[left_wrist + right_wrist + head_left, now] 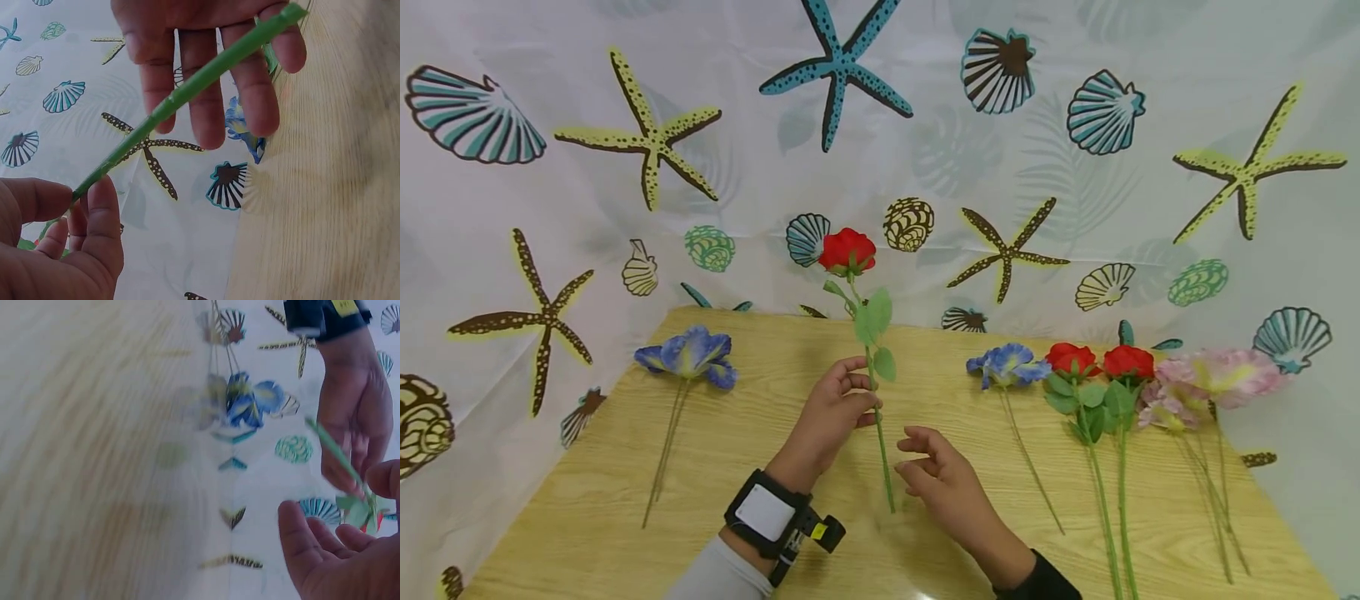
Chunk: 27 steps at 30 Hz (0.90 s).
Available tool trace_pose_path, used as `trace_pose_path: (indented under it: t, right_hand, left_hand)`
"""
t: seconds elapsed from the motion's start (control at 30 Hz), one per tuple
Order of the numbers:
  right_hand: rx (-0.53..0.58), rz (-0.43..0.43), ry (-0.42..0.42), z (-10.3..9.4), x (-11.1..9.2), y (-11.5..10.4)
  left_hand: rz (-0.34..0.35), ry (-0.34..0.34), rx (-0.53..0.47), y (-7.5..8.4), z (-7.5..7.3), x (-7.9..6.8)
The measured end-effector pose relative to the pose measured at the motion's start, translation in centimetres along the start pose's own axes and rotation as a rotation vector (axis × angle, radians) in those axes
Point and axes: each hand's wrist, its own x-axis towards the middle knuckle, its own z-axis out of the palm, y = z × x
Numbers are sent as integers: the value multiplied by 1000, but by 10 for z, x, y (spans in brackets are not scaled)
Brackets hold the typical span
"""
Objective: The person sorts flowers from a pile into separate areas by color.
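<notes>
My left hand (835,408) pinches the green stem of an artificial red rose (848,251) between thumb and fingers, about midway along. The rose stands nearly upright, bloom at the top, with leaves (874,318) just above the hand. To the right of the stem's lower end is my right hand (943,483), its fingers spread and loosely bent, holding nothing. In the left wrist view the bare stem (187,90) crosses in front of the right hand's fingers (206,119). The right wrist view shows the right palm (344,569) turned up below the stem.
Blue artificial flowers (688,357) lie at the table's left. On the right lie another blue flower (1009,367), two red roses (1127,363) and pink flowers (1217,377). A white shell-and-starfish cloth (925,158) hangs behind the wooden table (587,500).
</notes>
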Motion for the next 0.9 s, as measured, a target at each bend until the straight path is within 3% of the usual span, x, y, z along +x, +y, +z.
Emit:
trace_pose_path:
  t: [0.17, 0.5, 0.67, 0.77, 0.9]
  right_hand:
    - [28, 3, -37, 10, -2, -5]
    - [-13, 6, -81, 7, -4, -4]
    - [-52, 2, -66, 4, -3, 5]
    - [-71, 12, -61, 2, -4, 11]
    - [-73, 40, -60, -3, -8, 16]
  left_hand:
    - [-12, -28, 14, 3, 7, -2]
    - [12, -72, 91, -3, 15, -5]
    - [99, -29, 357, -14, 7, -3]
    - [162, 29, 556, -26, -5, -1]
    - [216, 69, 705, -40, -25, 4]
